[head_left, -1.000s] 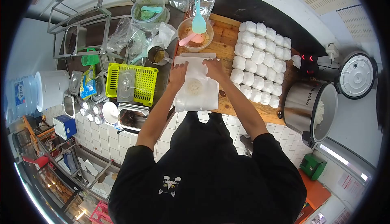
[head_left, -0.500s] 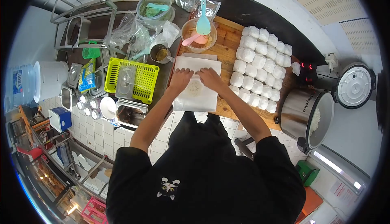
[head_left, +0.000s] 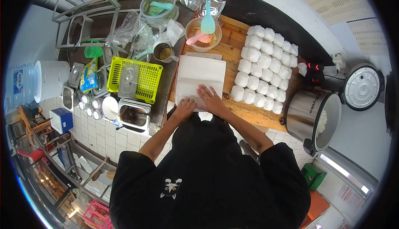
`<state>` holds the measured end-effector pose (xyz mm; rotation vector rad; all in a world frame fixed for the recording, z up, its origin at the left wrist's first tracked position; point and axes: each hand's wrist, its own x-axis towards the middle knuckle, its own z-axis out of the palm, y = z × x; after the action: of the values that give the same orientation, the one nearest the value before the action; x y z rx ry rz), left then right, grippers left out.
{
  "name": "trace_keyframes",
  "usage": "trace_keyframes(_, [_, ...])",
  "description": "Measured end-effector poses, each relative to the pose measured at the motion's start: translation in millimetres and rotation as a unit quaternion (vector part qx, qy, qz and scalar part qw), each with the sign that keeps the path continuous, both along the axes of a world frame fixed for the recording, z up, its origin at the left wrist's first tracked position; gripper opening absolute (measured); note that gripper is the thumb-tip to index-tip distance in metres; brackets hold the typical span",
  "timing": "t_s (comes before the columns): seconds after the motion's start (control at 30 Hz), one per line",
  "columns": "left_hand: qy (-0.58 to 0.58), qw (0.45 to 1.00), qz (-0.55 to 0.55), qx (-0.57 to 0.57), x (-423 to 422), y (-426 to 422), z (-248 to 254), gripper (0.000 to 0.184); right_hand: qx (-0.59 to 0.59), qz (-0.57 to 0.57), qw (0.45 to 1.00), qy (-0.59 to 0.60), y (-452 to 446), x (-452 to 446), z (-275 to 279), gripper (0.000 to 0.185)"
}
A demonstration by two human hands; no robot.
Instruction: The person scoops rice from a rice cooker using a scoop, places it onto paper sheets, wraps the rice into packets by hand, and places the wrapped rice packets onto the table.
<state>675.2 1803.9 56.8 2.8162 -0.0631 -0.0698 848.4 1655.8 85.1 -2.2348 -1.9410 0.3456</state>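
Observation:
White wrapping paper (head_left: 200,70) lies at the table's near edge, its lower part folded over into a band with a crease across the middle. Whatever is under the fold is hidden. My left hand (head_left: 185,108) has its fingers curled onto the paper's near left edge. Beside it, my right hand (head_left: 210,100) rests open and flat on the folded part, fingers spread. Rows of white wrapped parcels (head_left: 264,70) stand to the right. Beyond the paper is a plastic tub (head_left: 218,42) holding a pink spoon (head_left: 194,39) and a light-blue rice paddle (head_left: 208,24).
A yellow-green basket (head_left: 152,79) with a metal lid and a steel mug (head_left: 165,53) are on the left counter. A metal food pan (head_left: 134,120) sits nearer me. At the right, a large rice cooker (head_left: 305,108) stands open with white rice inside.
Both hands have moved from the middle of the paper down to its near edge. The paper is now folded over, covering the rice-like patch seen before. My right hand has flattened out.

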Motion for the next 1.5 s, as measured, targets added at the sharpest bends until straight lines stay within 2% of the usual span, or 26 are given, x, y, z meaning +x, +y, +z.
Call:
trace_keyframes(0.03, [0.009, 1.000, -0.003, -0.006, -2.4, 0.8, -2.6, 0.031, 0.016, 0.000, 1.000, -0.011, -0.9, -1.9, -0.2, 0.087])
trace_keyframes(0.13, [-0.059, 0.997, -0.028, -0.050, -1.7, 9.6, 14.7, 0.019, -0.002, 0.002, 0.995, 0.099, -8.1, 0.3, 17.1, 0.085])
trace_keyframes(0.27, [-0.147, 0.987, 0.055, -0.039, 33.3, 22.3, 56.5, 0.008, 0.024, -0.029, 0.987, 0.154, -7.0, 4.8, 19.6, 0.061])
trace_keyframes(0.37, [0.081, 0.959, 0.161, -0.217, 61.7, 44.9, 43.0, 0.011, 0.002, -0.111, 0.966, 0.234, 6.2, 23.9, -2.8, 0.044])
trace_keyframes(0.4, [0.005, 0.948, 0.156, -0.277, 67.3, 52.7, 27.2, 0.015, -0.026, -0.156, 0.956, 0.246, 14.7, 30.3, -3.4, 0.040])
trace_keyframes(0.43, [0.021, 0.947, 0.147, -0.285, 74.7, 61.3, 19.5, 0.016, -0.053, -0.201, 0.944, 0.258, 23.0, 38.4, -4.1, 0.037])
trace_keyframes(0.53, [0.099, 0.935, 0.126, -0.317, 87.1, 83.6, -3.6, 0.020, -0.142, -0.163, 0.942, 0.258, 32.5, 68.6, -5.8, 0.050])
trace_keyframes(0.6, [0.110, 0.928, 0.111, -0.339, 87.3, 90.6, -14.4, 0.021, -0.204, -0.135, 0.935, 0.256, 28.1, 84.4, -5.8, 0.062])
trace_keyframes(0.73, [0.110, 0.910, 0.124, -0.380, 89.2, 89.4, -9.6, 0.020, -0.223, -0.181, 0.932, 0.221, 13.3, 105.9, -3.8, 0.058])
trace_keyframes(0.83, [0.196, 0.896, 0.166, -0.363, 95.4, 88.1, 8.6, 0.024, -0.177, -0.172, 0.908, 0.340, 25.9, 100.8, 2.5, 0.049])
trace_keyframes(0.93, [0.217, 0.894, 0.173, -0.353, 94.8, 88.2, 22.4, 0.031, -0.171, -0.202, 0.880, 0.395, 34.4, 95.9, -14.9, 0.040])
trace_keyframes(1.03, [0.200, 0.936, 0.058, -0.284, 87.7, 101.4, 6.9, 0.042, -0.110, -0.217, 0.894, 0.377, 28.9, 91.5, -26.3, 0.033])
trace_keyframes(1.13, [0.099, 0.966, 0.023, -0.237, 85.8, 112.3, -31.4, 0.043, -0.050, -0.209, 0.900, 0.378, 24.5, 89.4, -37.9, 0.033])
trace_keyframes(1.23, [0.220, 0.904, 0.098, -0.354, 96.8, 120.0, -27.1, 0.040, -0.059, -0.227, 0.892, 0.387, 23.6, 92.7, -37.8, 0.029])
trace_keyframes(1.33, [0.223, 0.922, 0.113, -0.295, 99.0, 117.5, -18.6, 0.031, -0.086, -0.231, 0.890, 0.383, 20.1, 93.9, -36.1, 0.024])
trace_keyframes(1.43, [0.151, 0.970, 0.124, -0.146, 96.4, 100.5, -17.7, 0.030, -0.087, -0.263, 0.914, 0.297, 22.9, 84.3, -39.4, 0.019])
trace_keyframes(1.5, [0.181, 0.972, 0.143, -0.046, 104.5, 82.5, -17.0, 0.031, -0.064, -0.253, 0.938, 0.227, 29.5, 75.1, -39.5, 0.019])
